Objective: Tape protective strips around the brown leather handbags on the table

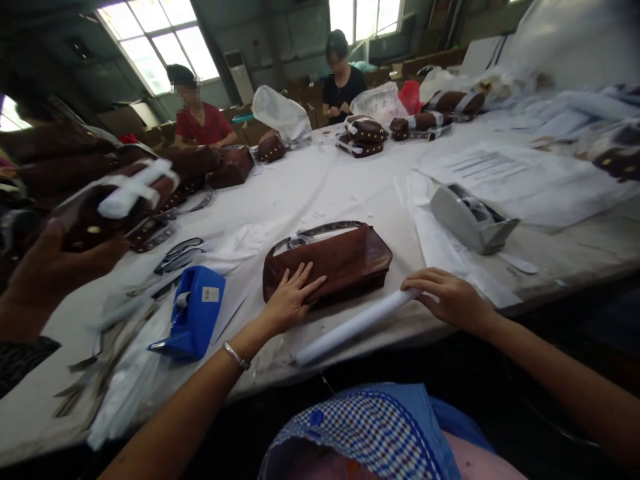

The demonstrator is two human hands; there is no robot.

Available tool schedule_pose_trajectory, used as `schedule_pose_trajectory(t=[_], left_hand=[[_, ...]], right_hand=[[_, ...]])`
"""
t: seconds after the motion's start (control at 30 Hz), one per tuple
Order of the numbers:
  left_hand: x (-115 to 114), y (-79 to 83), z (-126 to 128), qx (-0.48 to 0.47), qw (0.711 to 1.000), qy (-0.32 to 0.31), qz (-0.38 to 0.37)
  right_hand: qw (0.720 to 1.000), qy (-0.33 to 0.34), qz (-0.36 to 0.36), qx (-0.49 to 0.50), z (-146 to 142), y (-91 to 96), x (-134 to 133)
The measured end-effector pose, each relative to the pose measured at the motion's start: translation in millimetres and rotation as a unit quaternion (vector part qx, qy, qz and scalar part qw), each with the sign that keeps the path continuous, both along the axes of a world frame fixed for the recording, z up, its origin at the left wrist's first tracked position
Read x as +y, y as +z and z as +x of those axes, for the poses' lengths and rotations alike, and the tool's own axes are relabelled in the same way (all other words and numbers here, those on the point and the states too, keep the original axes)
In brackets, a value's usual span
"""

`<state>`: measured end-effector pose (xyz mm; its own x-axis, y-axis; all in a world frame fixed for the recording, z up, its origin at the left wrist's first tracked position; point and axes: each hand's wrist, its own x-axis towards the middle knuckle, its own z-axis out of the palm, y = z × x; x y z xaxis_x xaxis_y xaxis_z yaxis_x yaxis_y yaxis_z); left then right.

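Note:
My left hand (295,297) lies with spread fingers on the flat side of a brown leather handbag (333,260). The bag rests on the white-covered table, its strap with metal eyelets behind it and a white wrapping around part of the strap. Between thumb and fingers, my right hand (443,293) grips the upper end of a rolled white sheet (355,327). That roll slants down to the left along the table edge, in front of the bag. Whether the sheet is paper or foam I cannot tell.
A blue tape dispenser (195,313) stands left of the bag, a grey tape dispenser (473,217) to the right. A co-worker's hand (55,280) holds another brown bag at far left. Wrapped bags (363,133) lie further back, where two people work.

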<state>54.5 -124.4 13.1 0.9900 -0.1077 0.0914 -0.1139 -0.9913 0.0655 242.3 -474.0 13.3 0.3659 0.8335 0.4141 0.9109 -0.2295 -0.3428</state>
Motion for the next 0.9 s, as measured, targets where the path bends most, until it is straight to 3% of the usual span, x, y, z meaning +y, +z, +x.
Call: schedule_pose_trajectory(t=[0.2,0.37,0.5,0.6,0.7,0.83,0.9], left_hand=[[5.5,13.0,4.3,0.062,0.998,-0.012,-0.019],[0.6,-0.2,-3.1,0.019,0.999,-0.027,0.025],[-6.1,-16.8,-10.5,-0.053,0.996,-0.016,0.068],[-7.3,-22.3,-11.5,-0.075,0.994,-0.017,0.075],[-5.9,-23.6,-10.9,-0.081,0.994,-0.017,0.076],[-9.1,-23.5,-14.1,-0.086,0.993,-0.012,0.076],[-16.8,-20.6,-15.5,-0.087,0.993,0.0,0.075]], right_hand=[[0.978,-0.079,0.107,-0.158,-17.1,-35.5,60.5],[0.96,-0.118,0.112,-0.228,-10.2,-52.4,78.5],[0.967,-0.081,0.083,-0.227,-10.9,-41.7,62.1],[0.97,-0.07,0.115,-0.201,-16.3,-24.9,50.5],[0.972,-0.036,0.118,-0.202,-19.9,-16.8,58.3],[0.98,0.048,0.054,-0.186,-17.6,-34.4,80.9],[0.984,0.058,0.038,-0.163,-16.4,-47.8,85.6]])
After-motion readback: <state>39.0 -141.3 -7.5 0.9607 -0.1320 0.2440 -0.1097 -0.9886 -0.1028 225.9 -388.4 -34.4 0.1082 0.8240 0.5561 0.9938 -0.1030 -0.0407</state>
